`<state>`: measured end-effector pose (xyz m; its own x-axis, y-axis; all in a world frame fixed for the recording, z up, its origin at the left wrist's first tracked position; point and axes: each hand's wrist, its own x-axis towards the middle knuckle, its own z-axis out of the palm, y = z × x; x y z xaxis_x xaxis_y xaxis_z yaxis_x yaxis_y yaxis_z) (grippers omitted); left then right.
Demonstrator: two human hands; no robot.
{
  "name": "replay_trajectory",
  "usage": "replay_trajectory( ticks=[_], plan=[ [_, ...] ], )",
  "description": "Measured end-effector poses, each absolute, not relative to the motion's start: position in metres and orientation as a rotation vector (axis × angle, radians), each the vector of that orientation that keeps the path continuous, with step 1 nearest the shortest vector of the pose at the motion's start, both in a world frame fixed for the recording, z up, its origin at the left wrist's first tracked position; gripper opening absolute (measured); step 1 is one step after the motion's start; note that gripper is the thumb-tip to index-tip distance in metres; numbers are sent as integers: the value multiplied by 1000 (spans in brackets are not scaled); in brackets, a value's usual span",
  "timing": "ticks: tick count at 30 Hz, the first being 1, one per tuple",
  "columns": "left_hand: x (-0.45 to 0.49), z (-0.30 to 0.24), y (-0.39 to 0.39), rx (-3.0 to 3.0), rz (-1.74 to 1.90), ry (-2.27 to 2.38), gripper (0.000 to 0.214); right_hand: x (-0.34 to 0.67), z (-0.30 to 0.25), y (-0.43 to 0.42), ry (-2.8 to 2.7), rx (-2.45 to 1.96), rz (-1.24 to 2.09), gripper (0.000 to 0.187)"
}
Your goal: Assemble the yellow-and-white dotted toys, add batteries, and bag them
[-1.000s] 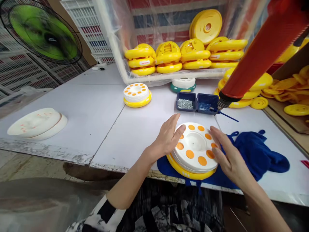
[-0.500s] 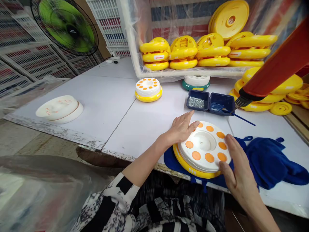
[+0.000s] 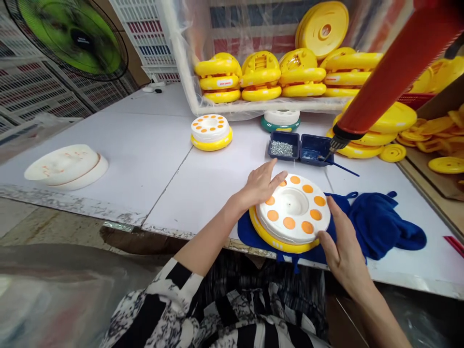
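Lower centre, a white disc with orange dots sits on a yellow base atop a blue cloth, close to the front edge of the bench. The left hand and right hand press open against its rim (fingers spread, neither clenched). A red power tool hangs upper right.

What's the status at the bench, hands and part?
Left hand and right hand on rim of white orange-dotted disc. Disc on yellow base, over blue cloth. Red tube overhead, not touching.
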<state>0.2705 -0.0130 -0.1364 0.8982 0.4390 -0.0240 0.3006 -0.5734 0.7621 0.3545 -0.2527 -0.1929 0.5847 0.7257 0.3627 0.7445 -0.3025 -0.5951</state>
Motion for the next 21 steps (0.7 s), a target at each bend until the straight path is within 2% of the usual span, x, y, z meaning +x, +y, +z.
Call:
replay_trajectory(
  ticks=[7, 11, 14, 18, 21],
  plan=[
    [262, -132, -17, 2107, 397, 606, 72, 358, -183, -251, -1170, -1961, 26, 64],
    [264, -134, -15, 2102, 266, 594, 71, 358, -189, -253, -1224, -1946, 87, 64],
    [255, -140, -1, 2040, 313, 667, 67, 369, -199, -267, -1031, -2005, 138, 64],
    [221, -155, 2, 1983, 315, 774, 51, 383, -215, -280, -876, -2070, 368, 57],
    [201, -167, -11, 1921, 233, 761, 51, 377, -221, -273, -849, -1932, 486, 49]
  ],
)
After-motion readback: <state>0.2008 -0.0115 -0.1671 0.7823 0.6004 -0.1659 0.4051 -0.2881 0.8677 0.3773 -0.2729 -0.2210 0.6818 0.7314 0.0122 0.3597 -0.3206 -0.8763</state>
